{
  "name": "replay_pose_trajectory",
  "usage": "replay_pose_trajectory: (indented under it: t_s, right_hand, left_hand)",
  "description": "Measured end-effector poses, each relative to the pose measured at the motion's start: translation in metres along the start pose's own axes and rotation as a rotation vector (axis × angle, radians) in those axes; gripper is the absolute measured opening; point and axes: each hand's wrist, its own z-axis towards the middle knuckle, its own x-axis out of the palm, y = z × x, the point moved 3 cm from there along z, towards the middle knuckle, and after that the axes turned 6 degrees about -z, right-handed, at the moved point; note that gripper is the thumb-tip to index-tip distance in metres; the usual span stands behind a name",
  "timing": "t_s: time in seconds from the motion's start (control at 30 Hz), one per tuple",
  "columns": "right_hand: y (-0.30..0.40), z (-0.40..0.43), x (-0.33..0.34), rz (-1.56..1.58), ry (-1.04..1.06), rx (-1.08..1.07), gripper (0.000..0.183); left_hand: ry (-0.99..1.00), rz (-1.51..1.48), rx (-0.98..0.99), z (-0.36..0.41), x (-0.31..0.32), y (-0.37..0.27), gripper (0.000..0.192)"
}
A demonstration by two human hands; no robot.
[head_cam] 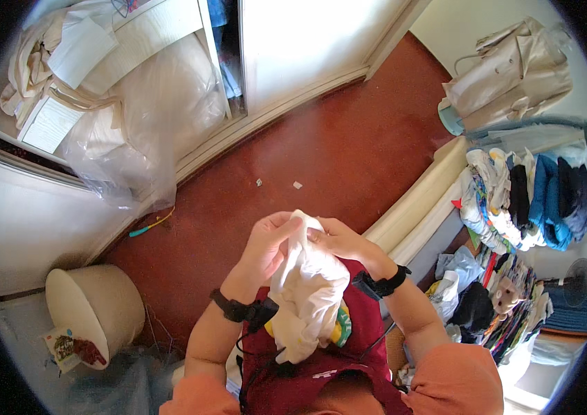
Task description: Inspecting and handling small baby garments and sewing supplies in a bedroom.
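Observation:
A white cloth garment hangs in front of my maroon apron, gathered at its upper end between both hands. My left hand pinches its top edge with thumb and fingers. On the other side of the same edge, my right hand grips the fabric with the thumb on top. Folds run down the garment, and its lower part rests against my body. A yellow and green printed patch shows beside its lower right; I cannot tell whether it belongs to the same garment.
Stacked folded clothes lie to the right, above more piled clothing. A cream bin stands at lower left. Clear plastic sheeting spills from an open wardrobe. Small white scraps dot the red floor.

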Motion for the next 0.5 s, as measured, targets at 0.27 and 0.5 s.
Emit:
replay_pose_trajectory:
  t_s: [0.27, 0.5]
  right_hand:
    - [0.168, -0.02, -0.003, -0.045, -0.049, -0.237, 0.031]
    - [0.34, -0.052, -0.013, -0.572, -0.101, -0.526, 0.031]
  left_hand:
    - [-0.055, 0.015, 0.137, -0.04, 0.107, -0.092, 0.018]
    - [0.077, 0.069, 0.329, -0.083, 0.223, -0.186, 0.018]
